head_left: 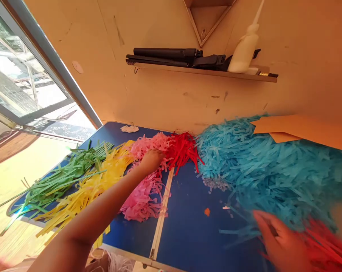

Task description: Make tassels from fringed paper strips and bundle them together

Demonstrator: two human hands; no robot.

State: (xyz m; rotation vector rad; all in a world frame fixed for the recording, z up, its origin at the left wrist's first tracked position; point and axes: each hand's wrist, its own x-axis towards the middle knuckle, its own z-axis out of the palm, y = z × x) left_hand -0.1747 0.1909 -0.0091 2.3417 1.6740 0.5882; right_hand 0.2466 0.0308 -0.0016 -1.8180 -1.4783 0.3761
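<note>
My left hand [152, 161] reaches into the pile of pink paper strips [144, 198], close to the red paper strips [184, 151]. Its fingers curl downward; the fingertips are hidden, so I cannot tell what they grip. My right hand [284, 241], blurred by motion, is at the lower right with its fingers bent in. Smeared blue strips lie by its fingertips, and red strips [331, 245] show on both sides of the hand. Beyond it spreads a large heap of blue paper strips [273, 173].
Yellow strips [103, 177] and green strips [63, 173] cover the left of the blue tabletop [193, 234], some hanging past its edge. Orange-toned paper sheets [310, 128] rest on the blue heap. A wall shelf [205, 71] holds black tools and a white nozzle bottle [244, 49].
</note>
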